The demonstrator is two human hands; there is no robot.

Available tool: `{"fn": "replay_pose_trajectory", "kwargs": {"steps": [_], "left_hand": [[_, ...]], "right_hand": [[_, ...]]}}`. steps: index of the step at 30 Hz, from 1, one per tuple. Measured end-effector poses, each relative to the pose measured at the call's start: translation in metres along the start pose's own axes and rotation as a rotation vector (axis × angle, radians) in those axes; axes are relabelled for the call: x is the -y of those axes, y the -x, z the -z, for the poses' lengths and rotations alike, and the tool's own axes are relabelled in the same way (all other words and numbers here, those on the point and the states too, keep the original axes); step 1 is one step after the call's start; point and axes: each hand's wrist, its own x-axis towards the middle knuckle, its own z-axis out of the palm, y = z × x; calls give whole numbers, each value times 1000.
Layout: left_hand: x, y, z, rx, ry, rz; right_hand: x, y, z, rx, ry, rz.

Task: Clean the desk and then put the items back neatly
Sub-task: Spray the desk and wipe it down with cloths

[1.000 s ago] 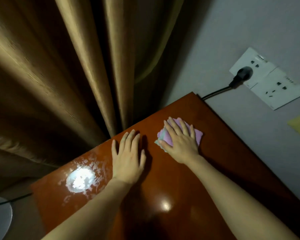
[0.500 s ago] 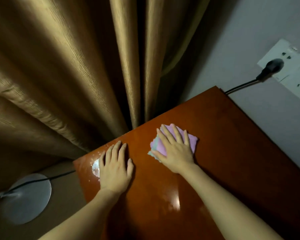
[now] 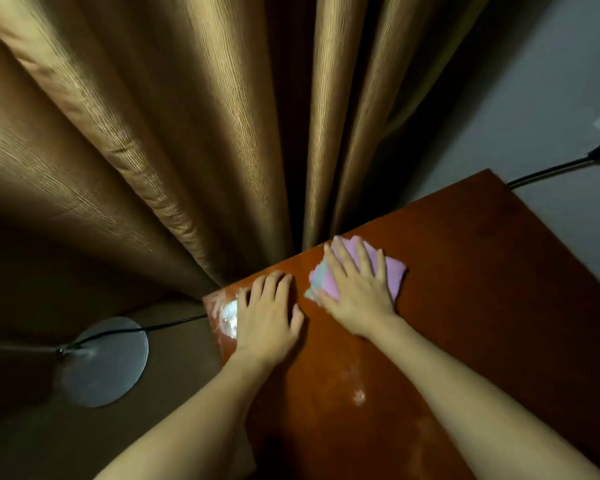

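**Both palms flat on the bench, cloth under the right**

The right hand (image 3: 357, 292) lies flat on a folded pink cloth (image 3: 394, 275) near the far edge of the reddish-brown bench (image 3: 482, 289). Its fingers (image 3: 343, 261) are spread and extended, pressing down on the cloth rather than curled around it; a paler, bluish layer of the cloth shows at its left edge. The left hand (image 3: 267, 313) rests palm-down on the bare wood just beside the cloth, close to the bench's far left corner, fingers straight and loosely together, holding nothing. A bright patch of glare with whitish smears (image 3: 229, 318) sits at that corner, touching the left hand's outer edge.

Behind the bench hang heavy tan curtains (image 3: 187, 133). On the floor to the left stands a round grey lamp base (image 3: 104, 362) with a black cable (image 3: 167, 323) running toward the bench. Another dark cable (image 3: 548, 173) leaves the bench's far right corner along the grey wall (image 3: 534, 81).
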Motion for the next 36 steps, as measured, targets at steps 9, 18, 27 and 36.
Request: {"fn": "replay_pose_trajectory", "kwargs": {"steps": [9, 18, 27, 36], "left_hand": [[38, 34, 12, 22, -90, 40], [90, 60, 28, 5, -100, 135], [80, 69, 27, 28, -27, 85], [145, 102, 39, 57, -103, 231]], "right_hand": [[-31, 29, -1, 27, -2, -259], [101, 7, -17, -48, -58, -111], [72, 55, -18, 27, 11, -18], [172, -17, -10, -27, -139, -190]]}}
